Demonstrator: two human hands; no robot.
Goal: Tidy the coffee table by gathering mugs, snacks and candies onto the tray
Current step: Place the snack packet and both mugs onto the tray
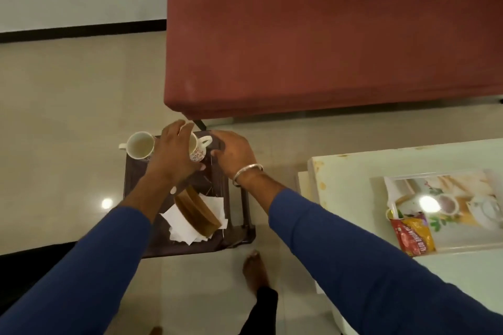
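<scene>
Over the small dark surface [152,242] beside the red sofa [299,49], both hands meet at a patterned mug [198,147] — the left hand [174,153] wraps its body, while the right hand [234,151] hovers half-curled just beside its handle, empty. Left of that mug stands a second mug [140,145]; well to its right, a tray [446,215] carries a snack packet [412,235].

I see blue sleeves [340,239]. Under my left hand [174,152]: a white mug [198,151] with small red floral print. Right of my right hand [234,151]: a floral-printed tray [462,236], red-and-yellow snack packet [412,236].
</scene>
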